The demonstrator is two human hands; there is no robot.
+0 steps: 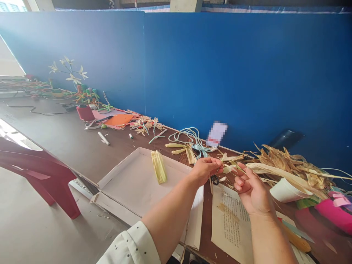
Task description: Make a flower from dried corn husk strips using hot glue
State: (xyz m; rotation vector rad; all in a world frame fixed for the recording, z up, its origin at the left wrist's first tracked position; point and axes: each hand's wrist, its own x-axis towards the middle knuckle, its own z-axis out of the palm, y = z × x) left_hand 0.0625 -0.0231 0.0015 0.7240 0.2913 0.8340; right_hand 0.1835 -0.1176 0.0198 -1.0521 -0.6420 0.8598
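The pale corn-husk piece [229, 169] is btwn both hands' fingertips: L hand [204, 171], its back upward, has thumb and index clamped on it, while R hand [253, 191], palm partly up, has fingers half-curled at its other side, whether clamped I cannot tell, w/ dry corn-husk pile [291, 165] beyond.

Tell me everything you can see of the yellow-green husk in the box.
The yellow-green husk is a long, flattened piece, ribbed lengthwise, and looks like plant leaf. It lies at a slant in the shallow, pale box, its far end at the box's far wall. Only the box seems to touch it.
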